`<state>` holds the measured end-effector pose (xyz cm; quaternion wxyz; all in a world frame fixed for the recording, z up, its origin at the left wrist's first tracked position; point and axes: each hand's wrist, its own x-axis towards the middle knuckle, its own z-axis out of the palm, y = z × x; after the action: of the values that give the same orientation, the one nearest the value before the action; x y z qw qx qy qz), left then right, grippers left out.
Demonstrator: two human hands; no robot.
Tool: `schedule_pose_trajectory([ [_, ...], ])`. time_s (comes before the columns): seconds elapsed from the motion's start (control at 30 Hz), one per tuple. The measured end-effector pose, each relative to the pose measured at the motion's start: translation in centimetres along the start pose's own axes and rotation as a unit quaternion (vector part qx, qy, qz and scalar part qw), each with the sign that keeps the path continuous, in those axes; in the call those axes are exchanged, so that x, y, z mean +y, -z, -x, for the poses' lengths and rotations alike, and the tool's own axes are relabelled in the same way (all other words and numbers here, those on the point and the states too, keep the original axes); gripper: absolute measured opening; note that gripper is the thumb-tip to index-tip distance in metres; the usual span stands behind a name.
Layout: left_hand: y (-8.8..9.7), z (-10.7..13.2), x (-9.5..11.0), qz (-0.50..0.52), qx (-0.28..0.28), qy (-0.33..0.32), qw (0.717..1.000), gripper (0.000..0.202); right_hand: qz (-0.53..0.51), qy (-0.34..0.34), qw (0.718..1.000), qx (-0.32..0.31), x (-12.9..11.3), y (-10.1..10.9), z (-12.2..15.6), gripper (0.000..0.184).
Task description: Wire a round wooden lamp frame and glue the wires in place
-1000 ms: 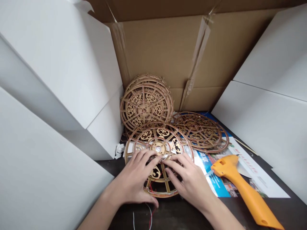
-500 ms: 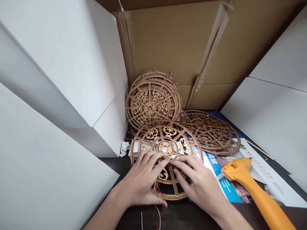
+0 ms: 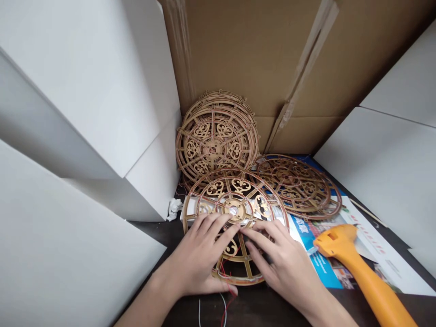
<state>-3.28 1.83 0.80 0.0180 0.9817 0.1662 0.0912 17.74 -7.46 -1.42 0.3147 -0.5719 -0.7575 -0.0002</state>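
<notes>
On tabletop point(image 3: 259, 309) | left hand point(image 3: 197, 259) | right hand point(image 3: 279, 259) | spread on openwork wooden wheel point(image 3: 235, 210)

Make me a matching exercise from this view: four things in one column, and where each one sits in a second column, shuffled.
Things:
1. Stack of fretwork wooden wheels
2. Single wooden wheel
3. Orange-handled tool
4. Crumpled white paper

Places:
A. At the foot of the white box
B. Under the left hand and right hand
C. On the printed leaflet
D. Against the brown cardboard

Pairs: 1-D, 2-B, 3-C, 4-A

L hand point(image 3: 199, 256), R hand point(image 3: 281, 260) palm-down, fingers spread.
</notes>
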Motion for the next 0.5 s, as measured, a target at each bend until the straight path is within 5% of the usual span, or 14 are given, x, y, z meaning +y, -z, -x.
schedule_pose_trajectory([
  [0.5,0.03,-0.08,0.28,-0.028,-0.008,0.001,1.000,0.110,0.003,0.008,1.000,-0.003,0.17,0.11,-0.01,0.021],
])
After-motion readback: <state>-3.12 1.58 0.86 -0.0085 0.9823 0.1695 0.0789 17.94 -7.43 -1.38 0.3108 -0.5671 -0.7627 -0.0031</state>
